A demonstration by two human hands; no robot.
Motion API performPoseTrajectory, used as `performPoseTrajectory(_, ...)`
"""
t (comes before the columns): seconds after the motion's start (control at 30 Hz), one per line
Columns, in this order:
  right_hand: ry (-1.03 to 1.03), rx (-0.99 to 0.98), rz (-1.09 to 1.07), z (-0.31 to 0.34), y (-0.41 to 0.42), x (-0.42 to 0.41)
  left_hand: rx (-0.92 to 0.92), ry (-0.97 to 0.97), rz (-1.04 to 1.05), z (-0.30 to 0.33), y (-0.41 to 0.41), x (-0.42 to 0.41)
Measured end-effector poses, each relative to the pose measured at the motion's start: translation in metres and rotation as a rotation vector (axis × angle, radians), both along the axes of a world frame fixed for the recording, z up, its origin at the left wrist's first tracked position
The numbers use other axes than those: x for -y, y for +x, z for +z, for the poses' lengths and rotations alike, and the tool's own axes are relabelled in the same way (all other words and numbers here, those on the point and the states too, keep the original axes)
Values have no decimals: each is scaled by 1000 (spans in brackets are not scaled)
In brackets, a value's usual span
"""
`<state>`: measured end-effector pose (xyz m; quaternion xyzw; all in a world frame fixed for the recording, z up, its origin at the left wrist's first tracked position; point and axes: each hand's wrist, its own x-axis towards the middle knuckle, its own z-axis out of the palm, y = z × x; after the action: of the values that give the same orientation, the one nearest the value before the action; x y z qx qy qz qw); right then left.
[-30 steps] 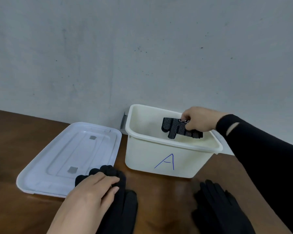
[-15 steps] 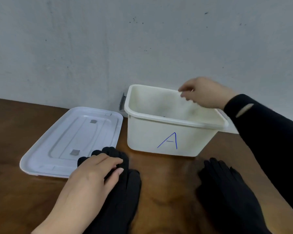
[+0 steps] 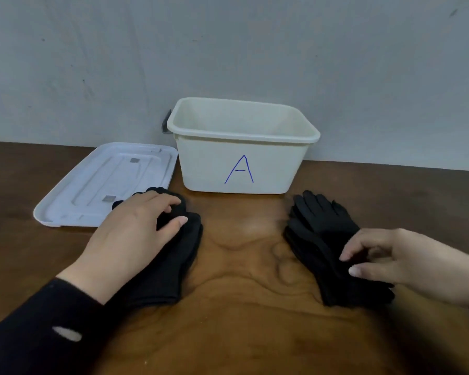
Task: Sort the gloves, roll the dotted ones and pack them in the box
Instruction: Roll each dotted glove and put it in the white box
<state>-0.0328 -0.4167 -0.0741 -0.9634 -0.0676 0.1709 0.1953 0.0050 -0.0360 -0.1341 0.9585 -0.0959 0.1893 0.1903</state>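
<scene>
1. My left hand (image 3: 136, 234) lay flat on the left pile (image 3: 171, 261) of black gloves, fingers relaxed and spread, pressing but not gripping it.
2. My right hand (image 3: 390, 258) was at the cuff end of the right pile (image 3: 320, 234), fingers loosely curled, fingertips touching the top glove. I could not tell whether it had pinched the fabric yet.
3. The box (image 3: 241, 158), marked A, stood open against the wall (image 3: 228, 50), between and behind the two piles. Its lid (image 3: 106, 182) lay flat on the worktop (image 3: 241, 320) to its left, with the left pile's fingertips overlapping its near edge.
4. From my angle I saw no dots on either pile, and the box's floor was hidden by its front wall (so I couldn't count what was packed).
5. As I judged it, the step in hand was taking the next glove from the right pile. To do it well, I'd pinch only the top layer at the cuff, lift it clear, and turn it to check for dots before rolling.
6. I'd roll from the cuff toward the fingers, tightly, so the roll would hold when dropped in the box.
</scene>
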Motion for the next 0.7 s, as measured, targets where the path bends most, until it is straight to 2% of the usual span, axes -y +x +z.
performPoseTrajectory(0.2, 12, -58, 152, -6, -9, 13, -53, 40, -12, 10, -26, 9)
performPoseTrajectory(0.5, 62, 24, 147, -8, -10, 15, -183, 47, -16, 8, -38, 7)
performPoseTrajectory(0.7, 295, 531, -157, -4, -8, 4, -211, 75, -39, 10, -37, 7)
